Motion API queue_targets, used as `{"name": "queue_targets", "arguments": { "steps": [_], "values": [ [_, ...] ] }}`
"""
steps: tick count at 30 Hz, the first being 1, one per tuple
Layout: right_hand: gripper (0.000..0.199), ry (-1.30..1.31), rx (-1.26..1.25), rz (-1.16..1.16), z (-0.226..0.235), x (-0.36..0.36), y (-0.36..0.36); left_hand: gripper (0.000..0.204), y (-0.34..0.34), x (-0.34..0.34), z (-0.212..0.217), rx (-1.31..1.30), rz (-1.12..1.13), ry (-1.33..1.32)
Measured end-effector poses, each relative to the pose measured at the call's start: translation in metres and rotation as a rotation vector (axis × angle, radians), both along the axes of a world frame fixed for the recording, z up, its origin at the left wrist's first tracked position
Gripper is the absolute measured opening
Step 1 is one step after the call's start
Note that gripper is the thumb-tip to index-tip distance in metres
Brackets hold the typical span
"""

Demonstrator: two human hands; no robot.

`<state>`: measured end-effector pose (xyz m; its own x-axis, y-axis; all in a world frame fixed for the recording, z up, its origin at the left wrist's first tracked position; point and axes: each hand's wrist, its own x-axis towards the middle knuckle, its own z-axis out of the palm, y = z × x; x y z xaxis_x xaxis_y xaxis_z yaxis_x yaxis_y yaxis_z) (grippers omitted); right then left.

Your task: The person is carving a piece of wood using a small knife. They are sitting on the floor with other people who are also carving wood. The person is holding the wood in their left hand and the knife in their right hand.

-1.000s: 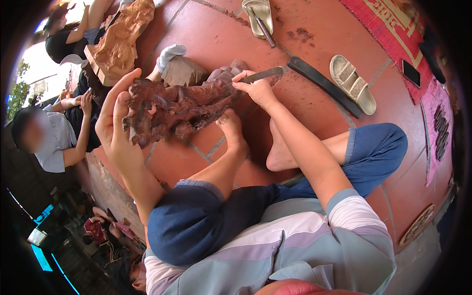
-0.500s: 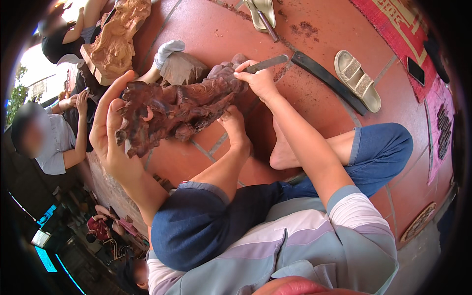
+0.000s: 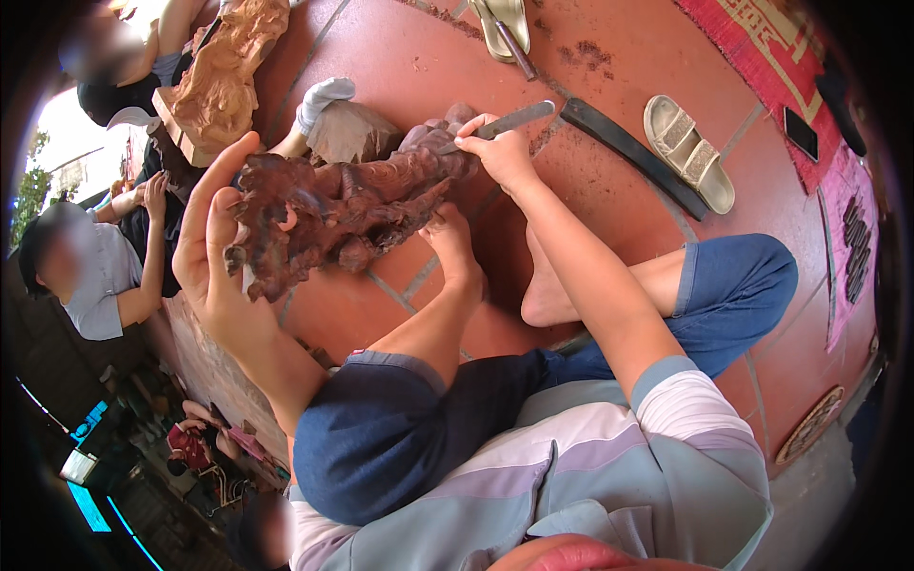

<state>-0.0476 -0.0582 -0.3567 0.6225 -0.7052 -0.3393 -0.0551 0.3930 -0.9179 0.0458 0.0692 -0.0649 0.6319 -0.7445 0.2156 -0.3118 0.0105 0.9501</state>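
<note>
Surface: red tiled floor, gritted with brown debris toward its upper edge. Nearest, the person's blue trousers cross the lower part of the view, the person seated on the floor.

The dark wood carving is raised in front of the shins. Its ragged end sits within the left hand, which grasps it with finger and thumb curved about the rim. The right hand is at the opposite, rounded end, clenched on a flat metal tool; the tool's narrow end meets the carving.

Beyond the carving stand a wooden block and a grey-socked foot. A black bar lies on the floor beside a beige sandal. A phone rests at the lower end of a red mat. Farthest, a pale wood carving stands near co-workers.

Hidden: the remaining left fingers, the carving's underside and part of the block. The second sandal is cut off above; the dark lower-left background is hard to read.
</note>
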Motion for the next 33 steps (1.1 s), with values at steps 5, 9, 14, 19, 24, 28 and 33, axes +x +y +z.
{"name": "queue_targets", "arguments": {
  "steps": [5,9,14,19,24,28,33],
  "values": [
    [0.009,-0.002,0.029,0.002,-0.001,0.005,0.002,0.037,0.001,0.002,0.002,-0.005,-0.019,0.120],
    [0.009,0.013,-0.024,0.022,-0.002,0.001,0.004,0.037,0.010,0.015,-0.012,0.127,0.156,-0.060],
    [0.008,-0.120,0.198,0.000,-0.014,-0.007,0.008,0.037,0.000,0.001,-0.001,0.033,0.064,0.052],
    [0.008,-0.203,0.187,-0.087,-0.019,-0.007,0.022,0.038,0.010,0.017,-0.012,0.111,0.116,0.002],
    [0.009,-0.162,0.276,-0.103,-0.013,-0.013,0.023,0.036,0.006,0.016,-0.017,0.025,0.119,-0.034],
    [0.011,-0.228,0.289,-0.191,-0.024,-0.014,0.033,0.035,0.008,0.022,-0.021,0.035,0.118,-0.090],
    [0.010,-0.158,0.280,-0.188,-0.019,-0.015,0.029,0.033,0.005,0.015,-0.015,0.098,0.137,-0.059]
  ]
}}
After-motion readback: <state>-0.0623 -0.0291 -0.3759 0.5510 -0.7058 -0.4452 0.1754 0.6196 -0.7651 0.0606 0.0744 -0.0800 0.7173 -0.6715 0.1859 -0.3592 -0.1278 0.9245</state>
